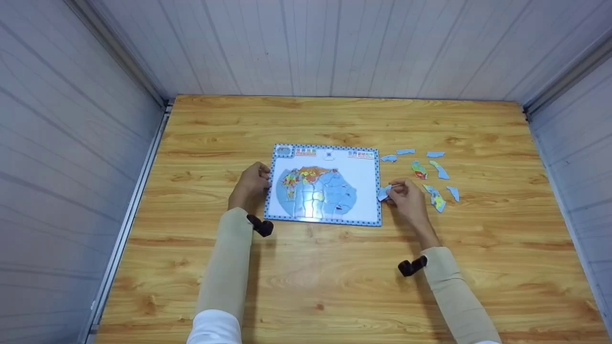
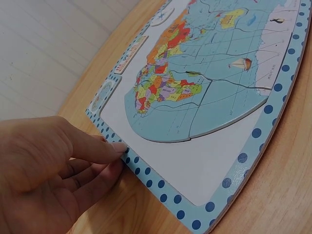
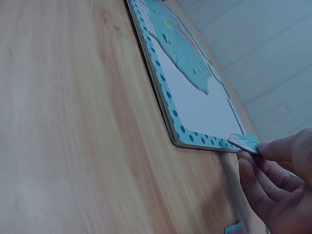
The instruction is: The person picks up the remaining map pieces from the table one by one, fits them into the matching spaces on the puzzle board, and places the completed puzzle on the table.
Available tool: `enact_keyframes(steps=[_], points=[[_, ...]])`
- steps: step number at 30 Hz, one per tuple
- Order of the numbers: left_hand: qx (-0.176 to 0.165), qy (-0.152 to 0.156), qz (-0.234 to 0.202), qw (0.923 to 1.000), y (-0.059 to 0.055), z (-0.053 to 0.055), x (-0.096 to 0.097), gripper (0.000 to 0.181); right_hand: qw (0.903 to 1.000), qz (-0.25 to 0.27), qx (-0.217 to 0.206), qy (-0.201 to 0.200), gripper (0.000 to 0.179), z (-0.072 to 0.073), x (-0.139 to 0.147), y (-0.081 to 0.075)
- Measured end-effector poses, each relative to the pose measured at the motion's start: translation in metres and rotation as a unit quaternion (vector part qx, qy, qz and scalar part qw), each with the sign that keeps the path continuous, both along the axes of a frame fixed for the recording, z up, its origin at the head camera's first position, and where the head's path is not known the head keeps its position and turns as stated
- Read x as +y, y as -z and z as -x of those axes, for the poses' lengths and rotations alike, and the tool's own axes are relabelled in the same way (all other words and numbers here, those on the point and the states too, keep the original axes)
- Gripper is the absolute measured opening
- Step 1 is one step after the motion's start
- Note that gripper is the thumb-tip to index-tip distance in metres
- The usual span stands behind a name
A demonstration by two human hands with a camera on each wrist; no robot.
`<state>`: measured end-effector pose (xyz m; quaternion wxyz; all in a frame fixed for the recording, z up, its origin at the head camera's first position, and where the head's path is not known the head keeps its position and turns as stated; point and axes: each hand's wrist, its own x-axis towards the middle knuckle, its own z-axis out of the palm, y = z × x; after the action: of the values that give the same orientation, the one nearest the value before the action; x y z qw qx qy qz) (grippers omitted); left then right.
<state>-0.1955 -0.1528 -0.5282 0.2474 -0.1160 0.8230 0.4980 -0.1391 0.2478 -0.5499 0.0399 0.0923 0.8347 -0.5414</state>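
Head view shows our right hand [image 1: 406, 198] pinching a thin pale-blue puzzle piece [image 1: 383, 193] at the right edge of the white rectangular map board with a dotted blue border [image 1: 367, 188]; our left hand [image 1: 251, 184], thumb against bent fingers, grips its left edge. A slack pinch could drop the piece. Beyond, jagged multicoloured loose pieces [image 1: 436, 200] limit sideways room; open space runs to the wood-grain tabletop's [image 1: 344, 117] far edge.
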Motion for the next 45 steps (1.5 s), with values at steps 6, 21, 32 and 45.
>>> enact_keyframes(steps=[6,21,32,45], points=[[0.008,0.007,0.012,0.9999,0.001,0.001,0.0,0.035,0.9994,0.028,-0.003,-0.02,0.025,-0.003,-0.01,0.002],[-0.003,0.0,0.017,0.9999,0.0,0.0,0.0,0.033,0.9955,0.047,-0.009,-0.082,0.02,-0.018,-0.031,0.003],[0.014,0.01,0.017,0.9997,-0.002,-0.002,0.001,0.033,0.9923,0.025,-0.042,-0.113,0.022,-0.027,-0.046,-0.011],[0.006,0.004,0.018,0.9998,-0.002,-0.002,0.0,0.033,0.9901,-0.063,-0.027,-0.123,0.012,-0.03,-0.049,0.002]])
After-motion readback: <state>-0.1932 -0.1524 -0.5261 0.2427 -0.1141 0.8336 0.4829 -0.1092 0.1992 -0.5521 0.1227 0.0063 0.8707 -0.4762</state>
